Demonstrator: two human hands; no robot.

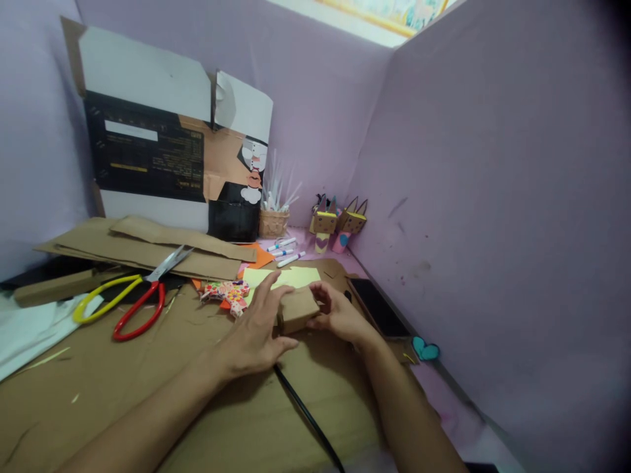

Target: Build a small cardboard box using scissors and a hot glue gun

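Observation:
A small brown cardboard box (298,309) sits between my two hands, low over the cardboard-covered table. My left hand (254,332) is curved loosely against its left side, the fingers at the far edge and the thumb stretched out in front. On the right side, my right hand (340,315) grips the box with bent fingers and thumb. Behind the box lie pale yellow paper sheets (306,274). A flower-patterned bow (227,293) lies left of my left hand. Beneath the hands, a thin black cord or strip (308,414) runs toward the front edge.
Scissors with yellow and red handles (148,289) lie at left by flat cardboard pieces (162,246). White markers (290,258), a basket of white sticks (273,222) and eared cardboard figures (324,223) stand or lie behind. A dark phone-like slab (379,307) lies along the right wall.

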